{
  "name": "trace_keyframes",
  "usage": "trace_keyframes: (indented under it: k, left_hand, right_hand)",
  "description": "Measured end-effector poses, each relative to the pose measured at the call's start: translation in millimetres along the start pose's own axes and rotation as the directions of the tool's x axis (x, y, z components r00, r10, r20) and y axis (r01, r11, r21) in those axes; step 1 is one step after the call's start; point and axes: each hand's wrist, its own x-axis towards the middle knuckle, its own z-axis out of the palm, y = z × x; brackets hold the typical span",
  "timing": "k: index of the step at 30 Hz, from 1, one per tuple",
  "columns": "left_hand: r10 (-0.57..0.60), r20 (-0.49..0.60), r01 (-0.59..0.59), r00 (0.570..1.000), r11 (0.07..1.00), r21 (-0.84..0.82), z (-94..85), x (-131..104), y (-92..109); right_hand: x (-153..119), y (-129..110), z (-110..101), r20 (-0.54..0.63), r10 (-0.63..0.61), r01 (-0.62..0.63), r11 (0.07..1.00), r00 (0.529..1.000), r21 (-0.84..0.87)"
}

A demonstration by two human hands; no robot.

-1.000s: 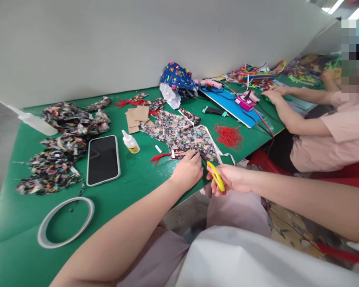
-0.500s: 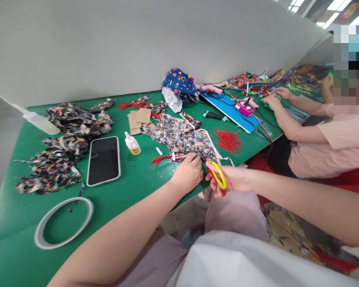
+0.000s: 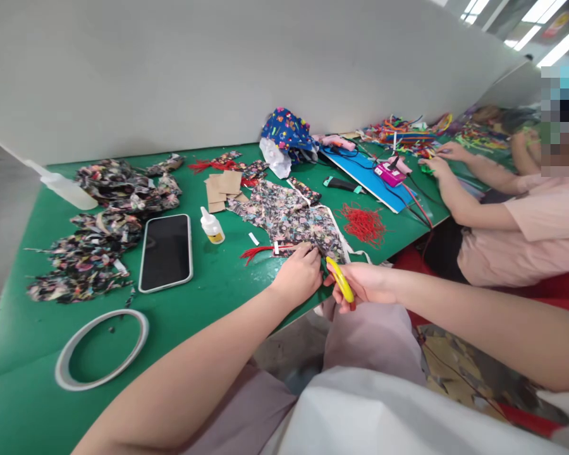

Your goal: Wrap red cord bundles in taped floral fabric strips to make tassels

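Observation:
My left hand [image 3: 299,273] is closed on the near edge of a dark floral fabric [image 3: 303,221] at the table's front edge. A red tassel [image 3: 256,253] with a small white tag sticks out to the left of it. In my right hand [image 3: 360,281] are scissors [image 3: 340,278] with yellow and orange handles, held just right of my left hand; their blades are mostly hidden. White tape edging [image 3: 339,230] runs along the fabric's right side. A bundle of red cords [image 3: 363,224] lies beyond my right hand.
On the green table are a phone [image 3: 165,254], a glue bottle [image 3: 212,225], a tape roll [image 3: 65,373], cardboard pieces [image 3: 225,184], a black-green cutter [image 3: 344,185], crumpled floral fabric [image 3: 90,243] and a blue patterned cap [image 3: 288,133]. A co-worker's arms [image 3: 471,193] reach in at right.
The scissors' handles have turned and look narrower, closer together than before. My left hand stays on the fabric. The view has shifted very slightly.

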Motion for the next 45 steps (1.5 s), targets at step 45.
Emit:
trace_keyframes:
  k: [45]
  left_hand:
    - [-0.016, 0.049, 0.018, 0.999, 1.0, -0.024, -0.9, -0.2, -1.1]
  right_hand:
    - [6.1, -6.8, -3.6, 0.013, -0.029, 0.029, 0.999, 0.999, -0.015]
